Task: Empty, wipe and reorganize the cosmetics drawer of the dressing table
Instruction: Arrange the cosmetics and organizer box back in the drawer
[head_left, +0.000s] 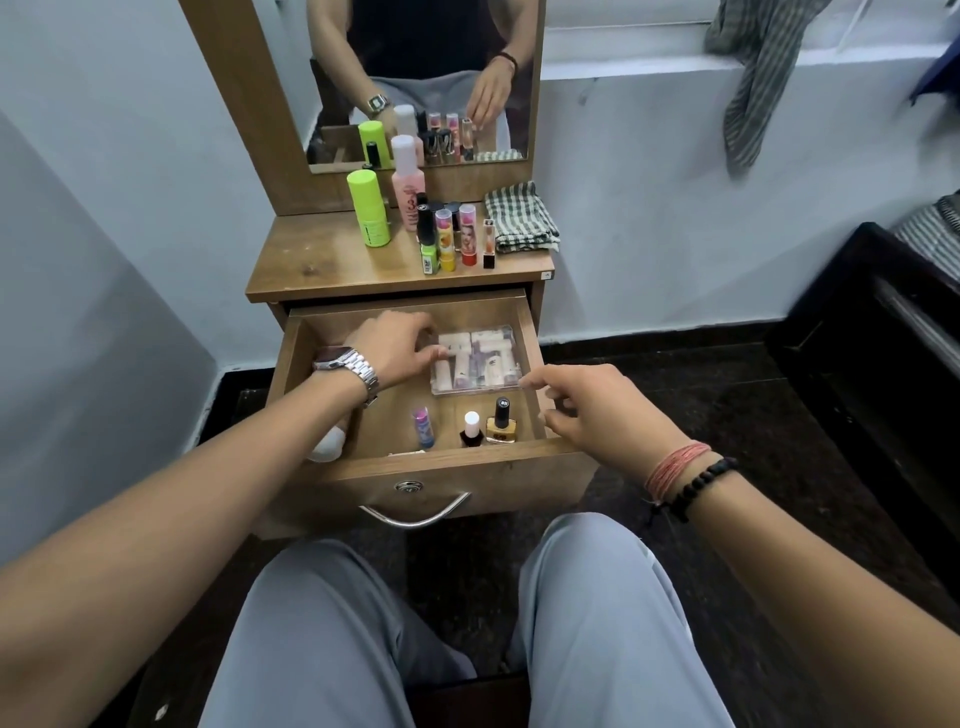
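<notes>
The wooden drawer (457, 460) is pulled out below the dressing table top (322, 260). Inside lies a clear plastic box (475, 364) full of small tubes. My left hand (395, 348) touches the box's left edge with its fingertips. My right hand (587, 410) hovers at the box's front right corner, fingers apart and empty. At the drawer's front stand a purple lip balm (423, 427), a white-capped dark bottle (471, 431) and an amber nail polish (501, 423). A white bottle (327, 447) is half hidden under my left forearm.
On the table top stand a lime green bottle (369, 210), a pink bottle (408, 182), several lipsticks and polishes (452, 236) and a folded checked cloth (519, 218). A mirror (415, 78) rises behind. Dark furniture (872, 332) is at the right. My knees are below the drawer.
</notes>
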